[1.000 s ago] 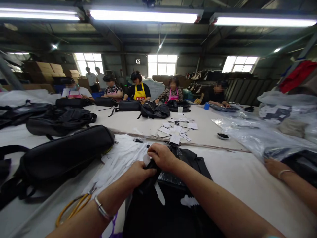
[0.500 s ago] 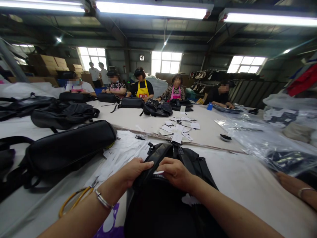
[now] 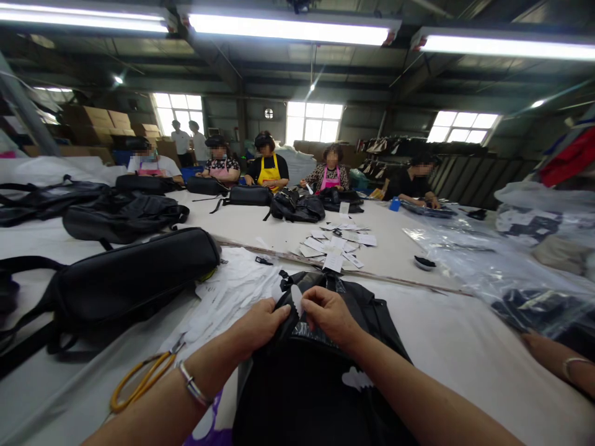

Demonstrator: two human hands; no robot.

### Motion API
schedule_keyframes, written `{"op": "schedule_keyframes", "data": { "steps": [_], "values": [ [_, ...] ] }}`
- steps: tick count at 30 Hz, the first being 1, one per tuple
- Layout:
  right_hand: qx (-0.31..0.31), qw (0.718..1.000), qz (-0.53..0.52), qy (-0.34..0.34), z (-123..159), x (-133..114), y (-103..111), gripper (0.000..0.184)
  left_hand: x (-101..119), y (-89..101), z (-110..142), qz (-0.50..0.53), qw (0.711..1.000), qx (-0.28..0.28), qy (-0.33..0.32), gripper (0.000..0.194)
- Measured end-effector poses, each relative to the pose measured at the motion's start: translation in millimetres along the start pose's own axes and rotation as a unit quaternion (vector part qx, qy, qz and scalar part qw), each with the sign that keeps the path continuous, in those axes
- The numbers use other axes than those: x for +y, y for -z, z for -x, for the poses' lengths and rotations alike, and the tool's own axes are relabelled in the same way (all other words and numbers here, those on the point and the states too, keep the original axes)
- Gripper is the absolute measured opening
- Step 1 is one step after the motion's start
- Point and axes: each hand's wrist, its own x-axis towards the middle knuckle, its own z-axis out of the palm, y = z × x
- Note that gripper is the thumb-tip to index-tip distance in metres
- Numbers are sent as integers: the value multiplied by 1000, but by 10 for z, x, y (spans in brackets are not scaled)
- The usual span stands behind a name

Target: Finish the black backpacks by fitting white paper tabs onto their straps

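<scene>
A black backpack (image 3: pixel 316 396) lies on the table right in front of me. My left hand (image 3: pixel 260 322) is closed round one of its shoulder straps (image 3: pixel 287 322), thumb on top, and tilts the strap up. My right hand (image 3: pixel 332 314) pinches a small white slip (image 3: pixel 296 298) against that strap's edge; its fingertips partly hide the slip. Another white wavy-edged piece (image 3: pixel 357 378) lies on the backpack below my right forearm. Shiny clear film shows on the bag just under my right fingers.
Yellow-handled scissors (image 3: pixel 144 379) lie left of my left forearm. A black bag (image 3: pixel 134 279) lies beyond them. Paper tags (image 3: pixel 332 248) are heaped ahead, with a small dish (image 3: pixel 424 263) to the right. Clear plastic bags (image 3: pixel 525 285) cover the right side, near another person's arm (image 3: pixel 553 359). Several people work opposite.
My left hand has turned the strap up on edge. The white slip, flat before, now stands upright along it, and my right hand has shifted slightly.
</scene>
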Motion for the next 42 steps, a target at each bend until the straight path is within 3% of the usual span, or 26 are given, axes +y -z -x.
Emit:
{"op": "schedule_keyframes", "data": {
  "steps": [6, 12, 17, 24, 31, 36, 42],
  "values": [
    [-17, 999, -3, -51, -142, -43, -109, 6, 14, -38, -24, -65, 990, 44, -114, 26],
    [-4, 995, -23, -95, -138, -61, -163, 5, -43, -52, -69, -40, 989, 3, -140, 26],
    [-13, 993, -36, -113, -137, -97, -179, 22, -28, -54, -36, -55, 986, -6, -154, 28],
    [-50, 995, -11, -91, -143, -117, -176, 41, 29, -68, -7, -74, 984, -6, -160, 26],
    [-64, 994, -53, -76, -124, -84, -170, 59, 26, -84, 6, -78, 986, -9, -149, 27],
    [-45, 995, -56, -64, -129, -12, -203, 44, 1, -84, -9, -80, 984, -13, -156, 26],
    [-25, 1000, -4, 15, -105, 101, -222, 26, -9, -80, -36, -77, 984, -9, -160, 27]
  ]
}}
